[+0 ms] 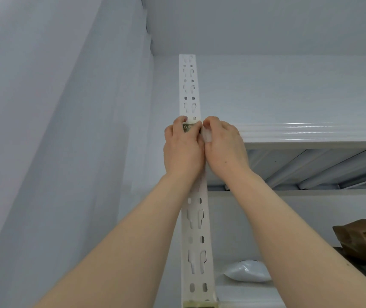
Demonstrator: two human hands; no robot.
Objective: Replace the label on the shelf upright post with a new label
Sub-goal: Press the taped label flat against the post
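Left hand (182, 150) and right hand (224, 145) pinch a green label (191, 127), print unreadable, on the white post (189, 90).

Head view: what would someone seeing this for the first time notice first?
Two bare hands, left hand and right hand, meet high on the white slotted upright post at centre frame, pinching a small dark label against it. Right of the hands runs a glossy white shelf. On the shelf below, at lower right, lie a brown package and a white bag.
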